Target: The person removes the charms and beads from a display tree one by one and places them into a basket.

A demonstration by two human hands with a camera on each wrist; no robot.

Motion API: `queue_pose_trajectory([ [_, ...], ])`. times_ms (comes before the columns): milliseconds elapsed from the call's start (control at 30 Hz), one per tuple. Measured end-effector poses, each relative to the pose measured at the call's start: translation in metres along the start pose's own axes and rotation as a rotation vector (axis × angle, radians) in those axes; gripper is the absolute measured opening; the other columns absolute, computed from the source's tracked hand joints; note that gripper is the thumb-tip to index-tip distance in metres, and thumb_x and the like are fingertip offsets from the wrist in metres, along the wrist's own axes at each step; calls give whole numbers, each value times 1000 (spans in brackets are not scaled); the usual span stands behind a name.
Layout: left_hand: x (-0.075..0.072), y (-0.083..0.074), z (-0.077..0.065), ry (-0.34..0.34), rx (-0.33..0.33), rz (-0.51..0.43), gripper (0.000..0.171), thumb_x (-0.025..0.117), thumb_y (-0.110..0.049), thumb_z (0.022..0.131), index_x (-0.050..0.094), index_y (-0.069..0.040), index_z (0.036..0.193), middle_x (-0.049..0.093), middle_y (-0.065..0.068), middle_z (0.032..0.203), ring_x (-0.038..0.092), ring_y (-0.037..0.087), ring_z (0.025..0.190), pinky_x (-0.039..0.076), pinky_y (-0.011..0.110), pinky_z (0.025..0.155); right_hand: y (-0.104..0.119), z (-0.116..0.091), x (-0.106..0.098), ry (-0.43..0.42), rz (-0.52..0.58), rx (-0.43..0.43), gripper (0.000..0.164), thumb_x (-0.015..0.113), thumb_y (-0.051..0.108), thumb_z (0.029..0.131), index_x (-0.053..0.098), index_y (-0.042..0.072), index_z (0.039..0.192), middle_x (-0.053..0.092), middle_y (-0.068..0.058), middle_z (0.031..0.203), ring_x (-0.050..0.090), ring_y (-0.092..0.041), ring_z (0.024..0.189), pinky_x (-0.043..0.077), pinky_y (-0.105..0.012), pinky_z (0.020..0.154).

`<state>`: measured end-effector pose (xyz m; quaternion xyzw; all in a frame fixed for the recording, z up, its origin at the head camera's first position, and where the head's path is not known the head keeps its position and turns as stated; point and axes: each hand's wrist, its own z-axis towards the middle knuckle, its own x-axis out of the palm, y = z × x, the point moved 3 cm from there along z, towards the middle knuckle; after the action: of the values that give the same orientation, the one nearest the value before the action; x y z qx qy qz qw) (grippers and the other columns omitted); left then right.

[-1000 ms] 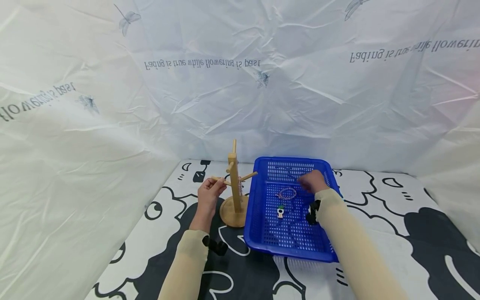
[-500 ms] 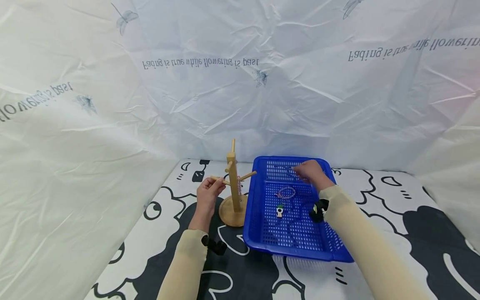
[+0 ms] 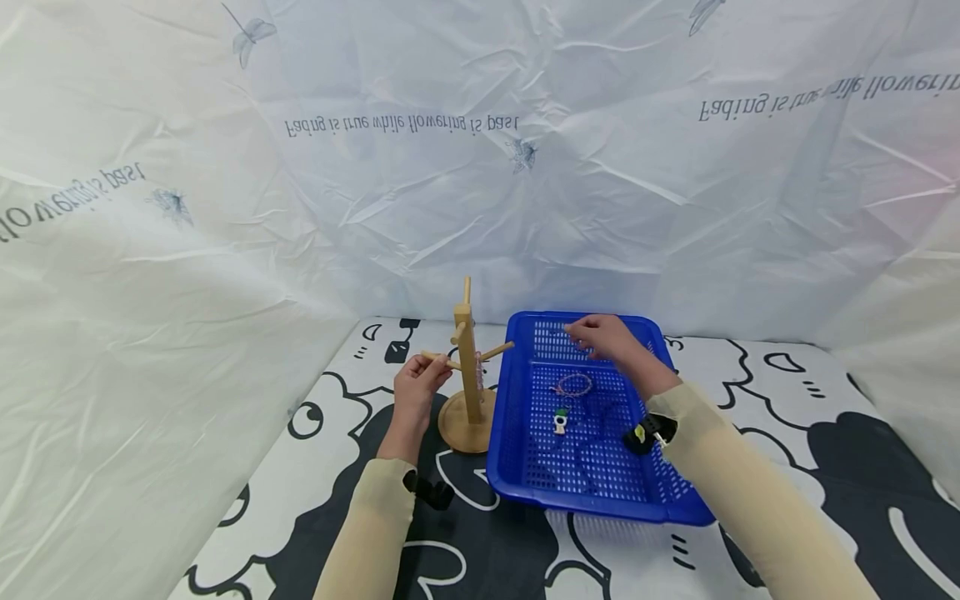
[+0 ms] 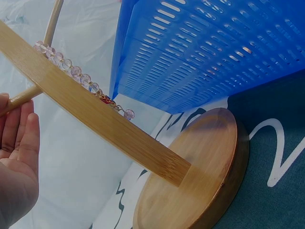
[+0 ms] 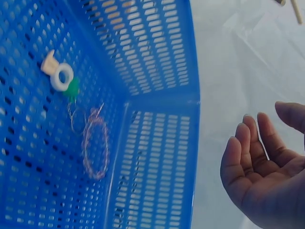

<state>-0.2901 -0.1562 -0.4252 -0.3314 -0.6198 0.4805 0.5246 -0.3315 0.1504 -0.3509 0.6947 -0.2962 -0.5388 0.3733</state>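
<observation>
My left hand (image 3: 417,390) pinches a peg on the near left side of a wooden stand (image 3: 471,375) with a round base. A strand of clear pinkish beads (image 4: 76,71) hangs from another peg, lying along the post in the left wrist view. My right hand (image 3: 609,337) is over the far part of a blue plastic basket (image 3: 498,433); its fingers are loosely bent, thumb apart, with nothing visible between them. Inside the basket lie a pinkish bead bracelet (image 5: 86,150) and a white-and-green keychain (image 5: 62,76) with a metal ring.
The basket stands just right of the stand's base (image 3: 453,425). Both are on a table cloth (image 3: 780,450) with black-and-white cartoon print. White plastic sheeting (image 3: 450,208) with printed lettering rises behind and at the sides.
My right hand has moved left and farther away above the basket, and its fingers have loosened. The left hand keeps its grip on the peg, and the stand stays put.
</observation>
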Motion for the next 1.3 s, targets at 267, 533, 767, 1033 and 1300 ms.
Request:
queue_pose_trajectory([
  [267,1,0,-1,-8,-2,2,6,69,-11,98,65,-7,97,70,-8,82,71,2,78,62,15,78,12,-10,10,47,73,-96,50,51,35,108,55,-4,139,52,-28,146,54,-44,134,52,-55,111],
  [533,1,1,-1,1,0,-3,6,68,-11,99,66,-5,98,71,-9,82,71,2,78,62,15,77,25,-16,25,59,138,-116,47,52,32,107,56,-4,138,55,-27,145,56,-43,133,53,-54,110],
  [767,0,1,-1,4,8,-11,9,67,-9,99,66,-12,91,71,-9,81,71,2,77,62,15,77,31,-16,39,70,190,-120,45,54,31,107,58,-3,136,58,-25,142,58,-40,129,57,-47,104],
  [1033,0,2,1,4,4,-18,11,68,-8,98,65,-14,90,70,-9,81,71,2,77,62,15,77,35,-14,50,72,219,-102,43,56,28,106,58,-3,136,59,-25,139,61,-37,126,59,-43,101],
  [1300,0,3,1,3,4,-24,15,67,-6,98,64,-16,87,70,-8,80,71,2,76,62,15,76,41,-13,58,78,211,-95,40,57,28,106,61,0,134,62,-23,137,62,-36,125,60,-43,101],
])
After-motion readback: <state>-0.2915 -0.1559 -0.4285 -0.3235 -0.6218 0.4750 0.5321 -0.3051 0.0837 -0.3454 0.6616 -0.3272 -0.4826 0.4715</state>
